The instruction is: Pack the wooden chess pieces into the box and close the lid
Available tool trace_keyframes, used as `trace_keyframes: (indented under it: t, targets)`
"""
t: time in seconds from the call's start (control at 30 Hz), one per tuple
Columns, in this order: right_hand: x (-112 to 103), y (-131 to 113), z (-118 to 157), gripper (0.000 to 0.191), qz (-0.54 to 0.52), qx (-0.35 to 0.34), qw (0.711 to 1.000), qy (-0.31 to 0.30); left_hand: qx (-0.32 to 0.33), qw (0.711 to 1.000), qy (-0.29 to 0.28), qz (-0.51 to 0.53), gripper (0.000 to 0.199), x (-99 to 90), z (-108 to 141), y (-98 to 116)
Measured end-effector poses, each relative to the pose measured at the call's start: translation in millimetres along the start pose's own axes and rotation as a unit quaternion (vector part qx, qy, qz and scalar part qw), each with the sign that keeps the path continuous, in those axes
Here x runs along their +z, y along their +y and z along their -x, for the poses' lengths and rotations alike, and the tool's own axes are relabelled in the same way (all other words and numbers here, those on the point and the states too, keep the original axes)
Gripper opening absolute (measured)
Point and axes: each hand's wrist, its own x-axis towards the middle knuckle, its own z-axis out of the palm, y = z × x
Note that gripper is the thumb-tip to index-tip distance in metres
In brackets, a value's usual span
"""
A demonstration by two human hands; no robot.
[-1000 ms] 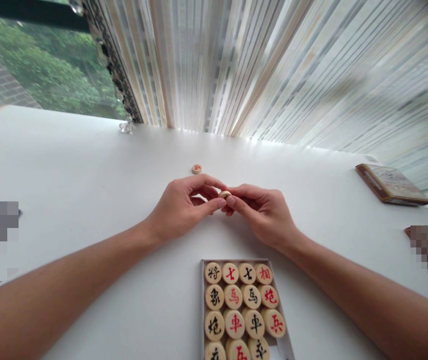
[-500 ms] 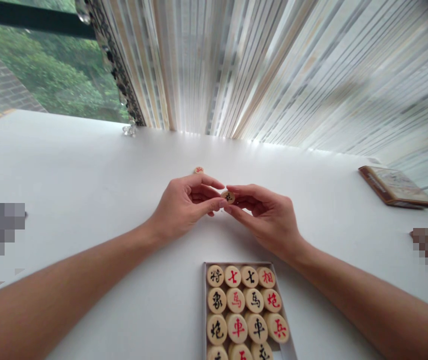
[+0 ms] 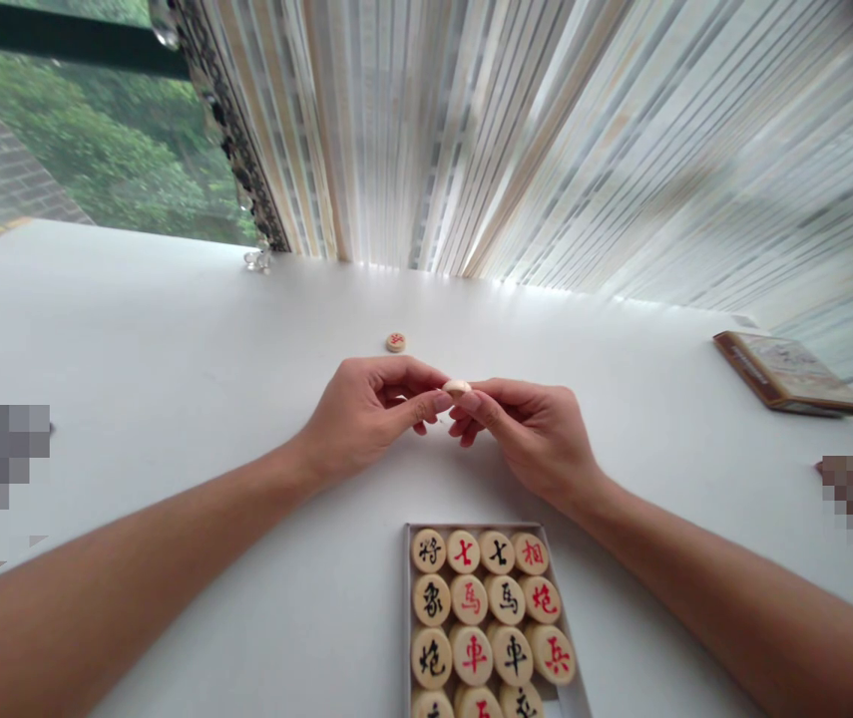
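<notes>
Near the middle of the white table, my left hand (image 3: 366, 414) and my right hand (image 3: 535, 429) pinch one round wooden game piece (image 3: 457, 387) between their fingertips. The piece is tilted, and the character on its face does not show. Just beyond my left hand, another round piece (image 3: 395, 342) with a red character lies on the table. Below my hands stands an open box (image 3: 409, 598) with rows of round pieces marked in red or black. The box runs out of the bottom of the view.
A flat brown box (image 3: 792, 374) lies at the right on the white table (image 3: 172, 339). String curtains (image 3: 411, 130) hang along the far edge, with a small clear ornament (image 3: 256, 260) at their left end. Blurred patches cover spots at both sides.
The held piece has turned, so its black character no longer shows. My right fingers have closed in on it. The red-marked piece beyond my left hand shows more fully.
</notes>
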Motion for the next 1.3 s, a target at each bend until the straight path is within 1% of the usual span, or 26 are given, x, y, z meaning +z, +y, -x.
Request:
trace_keyframes:
  t: [0.23,0.33,0.47,0.7,0.8,0.9,1.07,1.17,1.23,1.3]
  targets:
    - [-1.8,-1.1,-1.0,0.035,-0.003,0.021,0.999,-0.030,-0.008,1.000,0.006,0.022,0.031,0.2,-0.1,-1.1]
    - [-3.2,-2.9,-1.2,0.044,-0.004,0.049,0.998,-0.044,-0.008,0.999,-0.009,0.031,0.037,0.6,1.2,-3.1]
    - [-3.3,-5.4,-1.5,0.048,-0.011,0.079,0.995,-0.064,0.004,0.999,-0.025,0.021,0.033,2.0,2.9,-5.8]
    - [-0.9,-5.6,-1.8,0.049,-0.005,0.095,0.992,-0.081,0.073,0.993,-0.039,-0.079,0.022,4.2,7.5,-3.4]
    - [-1.8,-4.9,-1.8,0.050,0.014,0.081,0.993,-0.083,0.090,0.990,-0.048,-0.096,0.017,4.3,8.5,-1.3]
    - [-3.3,-4.9,-2.2,0.050,0.009,0.062,0.994,-0.088,0.084,0.991,-0.053,-0.086,0.019,3.6,7.9,-1.5]
    - [-5.5,-4.4,-2.1,0.038,-0.035,0.091,0.990,-0.103,0.060,0.996,-0.026,-0.059,0.026,2.2,6.5,-5.0]
    - [-6.2,-4.9,-1.7,0.032,-0.051,0.092,0.989,-0.108,0.053,0.997,-0.019,-0.052,0.028,2.2,6.4,-5.7]
    - [-6.2,-5.8,-1.5,0.031,-0.050,0.085,0.989,-0.110,0.057,0.997,-0.020,-0.055,0.028,2.4,6.7,-5.4]
    - [-5.7,-6.9,-1.5,0.035,-0.040,0.081,0.990,-0.113,0.065,0.996,-0.020,-0.063,0.027,2.6,7.4,-5.0]
